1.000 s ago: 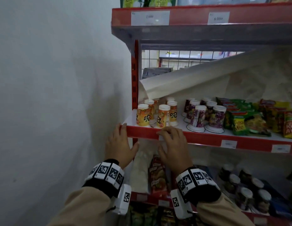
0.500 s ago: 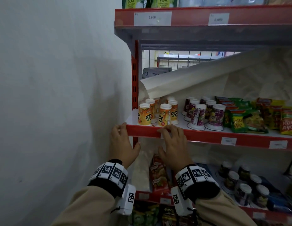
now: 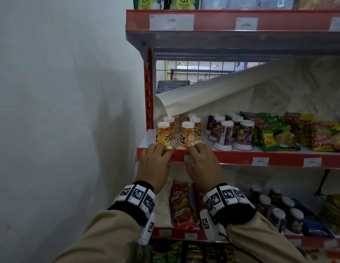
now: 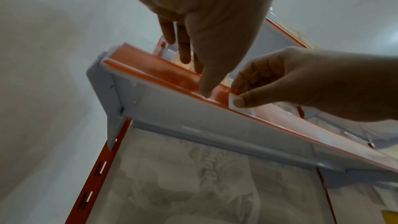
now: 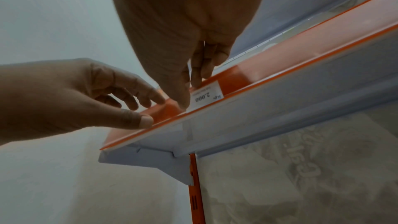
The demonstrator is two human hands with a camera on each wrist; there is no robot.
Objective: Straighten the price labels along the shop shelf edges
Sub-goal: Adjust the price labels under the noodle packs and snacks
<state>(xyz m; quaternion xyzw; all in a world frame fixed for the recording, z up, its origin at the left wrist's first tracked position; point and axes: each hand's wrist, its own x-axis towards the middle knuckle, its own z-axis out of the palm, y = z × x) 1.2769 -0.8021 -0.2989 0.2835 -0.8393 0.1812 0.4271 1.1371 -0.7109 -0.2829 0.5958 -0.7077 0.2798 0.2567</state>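
A small white price label (image 3: pixel 189 158) reading 2.000 (image 5: pixel 204 97) sits in the red edge strip (image 3: pixel 233 156) of the middle shelf. My right hand (image 3: pixel 192 158) pinches its left end between thumb and fingers (image 5: pixel 194 81), seen again from the left wrist (image 4: pixel 235 99). My left hand (image 3: pixel 159 154) holds the strip just to the left, its thumb (image 4: pixel 205 89) pressed on the red front and its fingers hooked over the top edge. The hands are about a hand's width apart. Two more labels (image 3: pixel 260 161) (image 3: pixel 312 161) sit further right on the same strip.
Orange drink cups (image 3: pixel 187 134) and purple cups (image 3: pixel 225 134) stand right behind the hands, noodle packets (image 3: pixel 277 138) to their right. The upper shelf carries labels (image 3: pixel 171 22) (image 3: pixel 246 24). The lower shelf holds packets (image 3: pixel 182 204) and jars (image 3: pixel 277 215). A white wall (image 3: pixel 60 111) closes the left side.
My left hand has slid right from the shelf's left corner onto the red strip, closer to my right hand. The right hand stays at the label, whose white edge now shows.
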